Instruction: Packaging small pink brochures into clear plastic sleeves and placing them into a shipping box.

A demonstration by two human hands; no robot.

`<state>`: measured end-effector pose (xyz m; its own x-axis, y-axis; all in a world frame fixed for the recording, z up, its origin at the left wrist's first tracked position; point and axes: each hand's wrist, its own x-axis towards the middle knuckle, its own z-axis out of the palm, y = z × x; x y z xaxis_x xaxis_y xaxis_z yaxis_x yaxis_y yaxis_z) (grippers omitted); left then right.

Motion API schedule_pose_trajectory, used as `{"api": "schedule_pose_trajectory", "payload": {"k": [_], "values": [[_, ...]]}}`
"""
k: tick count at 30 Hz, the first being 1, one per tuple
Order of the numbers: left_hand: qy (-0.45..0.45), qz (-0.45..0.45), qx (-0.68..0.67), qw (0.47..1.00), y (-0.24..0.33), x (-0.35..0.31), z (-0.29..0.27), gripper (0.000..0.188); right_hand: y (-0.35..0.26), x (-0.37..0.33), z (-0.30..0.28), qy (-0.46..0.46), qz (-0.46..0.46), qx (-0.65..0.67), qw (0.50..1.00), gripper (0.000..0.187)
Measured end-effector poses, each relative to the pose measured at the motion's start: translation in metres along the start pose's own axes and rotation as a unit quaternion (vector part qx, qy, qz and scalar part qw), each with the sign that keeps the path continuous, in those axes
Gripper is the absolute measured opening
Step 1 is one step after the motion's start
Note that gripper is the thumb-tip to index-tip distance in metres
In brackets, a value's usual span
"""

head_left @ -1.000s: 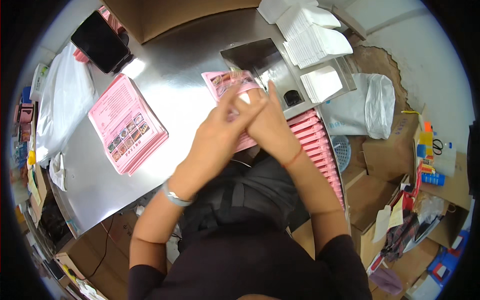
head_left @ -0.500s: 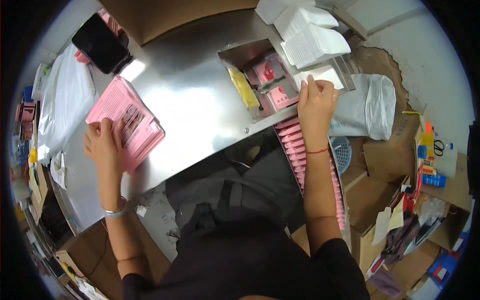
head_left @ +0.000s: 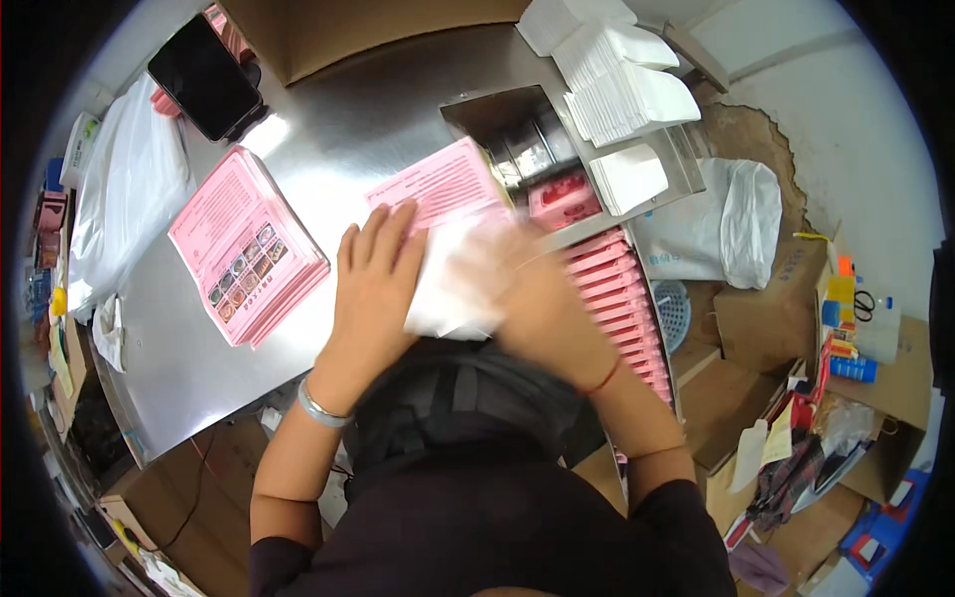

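One pink printed leaflet [head_left: 438, 186] is mid-frame over the metal table [head_left: 323, 124], white napkin [head_left: 443, 284] at its lower edge. Left hand [head_left: 376, 274] sits at leaflet's lower left, fingers spread, grip released; right hand [head_left: 542, 303] is blurred over the napkin, can't tell its grip. Pink leaflet stack [head_left: 239, 239] sits left of centre.
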<state>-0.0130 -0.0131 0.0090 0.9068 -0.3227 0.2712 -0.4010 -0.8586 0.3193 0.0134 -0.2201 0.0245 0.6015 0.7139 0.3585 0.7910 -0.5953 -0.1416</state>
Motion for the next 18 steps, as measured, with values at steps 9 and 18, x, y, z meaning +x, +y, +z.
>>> {"api": "schedule_pose_trajectory", "payload": {"k": [9, 18], "values": [[-0.010, 0.060, 0.017, 0.998, 0.007, 0.010, 0.007, 0.040, 0.043, 0.033, 0.026, 0.123, 0.034, 0.297, 0.946, 0.028], [-0.051, 0.012, 0.126, 0.991, 0.002, 0.071, 0.000, 0.062, 0.102, -0.017, 0.005, 0.154, 0.273, -0.186, 0.931, 0.022]]}}
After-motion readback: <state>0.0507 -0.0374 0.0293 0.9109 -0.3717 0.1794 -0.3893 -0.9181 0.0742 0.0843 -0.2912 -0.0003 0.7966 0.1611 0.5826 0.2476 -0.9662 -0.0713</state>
